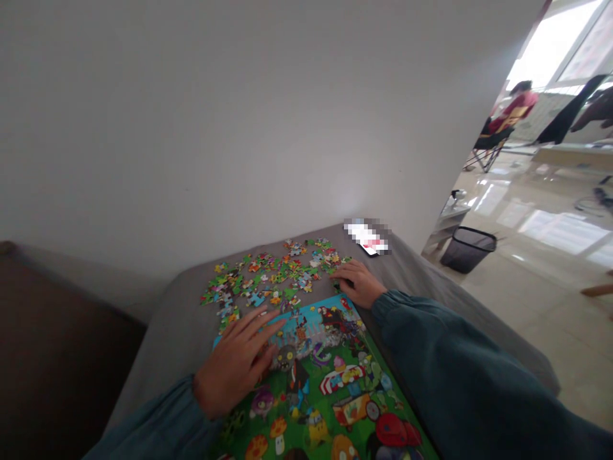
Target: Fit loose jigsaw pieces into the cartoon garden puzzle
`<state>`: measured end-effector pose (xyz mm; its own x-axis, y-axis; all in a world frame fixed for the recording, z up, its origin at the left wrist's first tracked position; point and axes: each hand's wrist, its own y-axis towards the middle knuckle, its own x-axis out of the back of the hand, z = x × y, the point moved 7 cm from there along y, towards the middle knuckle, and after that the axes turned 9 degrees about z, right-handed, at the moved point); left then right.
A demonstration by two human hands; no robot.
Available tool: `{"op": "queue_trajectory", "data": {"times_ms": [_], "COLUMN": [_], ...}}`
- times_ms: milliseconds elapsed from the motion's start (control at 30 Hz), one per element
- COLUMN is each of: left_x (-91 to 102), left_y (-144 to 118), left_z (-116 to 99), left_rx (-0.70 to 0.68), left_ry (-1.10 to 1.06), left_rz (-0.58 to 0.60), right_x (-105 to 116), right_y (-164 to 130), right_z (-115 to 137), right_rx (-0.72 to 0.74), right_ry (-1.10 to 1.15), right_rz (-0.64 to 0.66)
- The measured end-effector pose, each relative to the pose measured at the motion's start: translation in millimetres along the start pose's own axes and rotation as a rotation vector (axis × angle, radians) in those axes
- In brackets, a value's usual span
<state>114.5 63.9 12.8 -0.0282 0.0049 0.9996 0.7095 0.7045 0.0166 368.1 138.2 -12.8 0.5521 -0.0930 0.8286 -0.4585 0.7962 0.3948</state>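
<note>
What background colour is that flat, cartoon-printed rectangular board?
The cartoon-printed board is mostly green, blue along its far edge; best seen in head view.

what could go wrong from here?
- Loose puzzle pieces crowd the table's far side; the right hand, at their edge, might nudge some off.
- The phone lies just beyond that hand, near the table edge; a wide reach could knock it.
- The left hand covers part of the picture board, so details could be missed.

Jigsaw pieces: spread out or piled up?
Spread out: the jigsaw pieces lie scattered across the grey cloth, beyond the cartoon picture board.
</note>
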Motion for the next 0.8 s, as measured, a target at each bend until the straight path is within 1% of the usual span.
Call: {"op": "queue_trajectory", "data": {"times_ms": [67,167,233,367,433,567,633,733,800], "left_x": [-1.1,-5.4,-7.8,-5.5,-3.1,0.2,-0.5,-5.6,-9.0], "left_y": [0.8,2.4,2.6,-0.9,-3.8,-8.6,-10.3,-11.1,-10.8], "left_z": [8.9,24.7,36.2,61.1,73.1,91.1,98.2,105.4,106.3], "left_rx": [0.033,0.097,0.136,0.216,0.26,0.304,0.32,0.342,0.342], "left_ry": [-0.009,-0.025,-0.038,-0.069,-0.084,-0.115,-0.127,-0.14,-0.144], "left_rz": [-0.012,-0.016,-0.024,-0.099,-0.129,-0.174,-0.197,-0.206,-0.198], "right_x": [2.4,-1.5,-10.9,-39.0,-49.0,-59.4,-68.8,-87.8,-97.4], "right_y": [6.1,26.3,43.8,76.1,91.2,124.1,137.4,149.2,153.1], "right_z": [4.1,21.3,37.9,64.2,73.2,86.6,90.6,93.1,92.4], "right_rx": [-0.016,0.012,0.052,0.078,0.08,0.048,0.02,-0.011,-0.035], "right_ry": [0.003,-0.008,-0.06,-0.224,-0.296,-0.33,-0.322,-0.323,-0.318], "right_rz": [0.013,0.101,0.189,0.398,0.454,0.423,0.419,0.446,0.458]}}
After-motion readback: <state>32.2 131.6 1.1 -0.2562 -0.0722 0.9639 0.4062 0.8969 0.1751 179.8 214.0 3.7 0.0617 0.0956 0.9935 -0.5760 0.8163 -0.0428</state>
